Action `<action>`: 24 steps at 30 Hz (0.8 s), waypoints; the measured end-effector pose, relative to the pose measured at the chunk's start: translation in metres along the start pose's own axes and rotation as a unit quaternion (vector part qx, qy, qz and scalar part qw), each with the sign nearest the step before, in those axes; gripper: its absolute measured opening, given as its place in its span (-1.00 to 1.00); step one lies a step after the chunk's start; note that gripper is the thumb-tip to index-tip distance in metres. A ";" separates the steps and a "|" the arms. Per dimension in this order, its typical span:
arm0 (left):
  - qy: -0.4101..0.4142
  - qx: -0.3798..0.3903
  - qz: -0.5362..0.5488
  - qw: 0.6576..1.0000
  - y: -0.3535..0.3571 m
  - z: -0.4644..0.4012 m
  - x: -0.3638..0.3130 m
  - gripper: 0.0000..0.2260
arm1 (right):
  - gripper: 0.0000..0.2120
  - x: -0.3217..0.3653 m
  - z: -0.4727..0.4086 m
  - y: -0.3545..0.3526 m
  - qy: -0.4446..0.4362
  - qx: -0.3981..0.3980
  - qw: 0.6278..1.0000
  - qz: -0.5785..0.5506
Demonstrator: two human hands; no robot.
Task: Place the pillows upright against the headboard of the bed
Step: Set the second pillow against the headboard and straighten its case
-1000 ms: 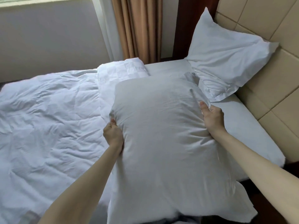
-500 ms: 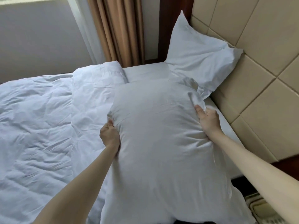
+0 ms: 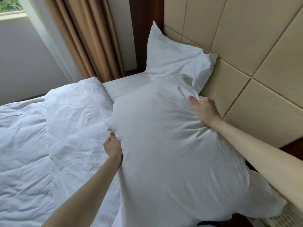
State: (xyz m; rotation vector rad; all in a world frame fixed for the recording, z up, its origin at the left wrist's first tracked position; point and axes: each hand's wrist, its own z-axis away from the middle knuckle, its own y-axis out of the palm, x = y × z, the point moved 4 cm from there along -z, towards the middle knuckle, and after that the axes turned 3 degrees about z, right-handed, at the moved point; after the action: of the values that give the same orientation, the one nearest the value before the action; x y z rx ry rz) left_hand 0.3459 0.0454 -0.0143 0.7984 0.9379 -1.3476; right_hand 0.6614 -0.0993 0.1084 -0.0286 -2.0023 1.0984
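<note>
A large white fabric pillow (image 3: 167,141) fills the middle and near part of the view, held out over the bed with its long axis running from near to far. The left hand (image 3: 113,145) is clenched on the pillow's left edge, fingers dug into the cloth so that the fabric puckers around them. The right hand (image 3: 204,110) grips the pillow's far right edge, thumb lying on top and the other fingers wrapped around behind, gathering the cover into creases; this hand sits just beside the beige padded headboard (image 3: 246,51), which is made of square stitched panels and rises along the right side of the scene. Both bare forearms reach in from the near edge. Whether the pillow's underside rests on the mattress cannot be told. Farther away, a second white pillow (image 3: 177,61) already stands upright, leaning against the headboard, one pointed corner sticking up; the held pillow's far end overlaps its lower part. To the left lies a rumpled white duvet (image 3: 49,131), its folded top edge forming a thick roll near the pillow's left side. A strip of flat white bed sheet (image 3: 126,85) shows between the duvet roll and the standing pillow. Tan pleated curtains (image 3: 85,35) hang at the far side, left of a dark wooden strip (image 3: 146,30) bordering the headboard.
</note>
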 end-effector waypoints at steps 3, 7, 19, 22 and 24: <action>-0.019 0.037 -0.008 0.999 0.023 -0.005 -0.004 -0.61 | -0.46 0.000 -0.015 -0.015 -0.009 -0.011 0.999 0.031; -0.073 0.083 -0.015 0.994 0.072 -0.006 -0.009 -0.60 | -0.46 -0.004 -0.048 -0.049 -0.035 -0.031 0.997 0.066; -0.153 0.268 -0.152 0.939 0.259 0.062 -0.001 -0.85 | -0.57 -0.070 -0.144 -0.158 -0.197 -0.114 0.950 0.215; -0.110 0.265 -0.156 0.945 0.278 0.065 -0.015 -0.75 | -0.58 -0.139 -0.148 -0.120 -0.035 -0.008 0.965 0.259; -0.091 0.265 -0.172 0.944 0.283 0.064 -0.022 -0.76 | -0.71 -0.192 -0.137 -0.089 0.117 0.109 0.961 0.226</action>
State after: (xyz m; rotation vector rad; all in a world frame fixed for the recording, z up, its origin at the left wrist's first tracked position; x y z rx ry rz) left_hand 0.6344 0.0196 0.0184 0.9165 0.5835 -1.9928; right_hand 0.9098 -0.1331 0.0831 -0.5012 -1.6912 1.5204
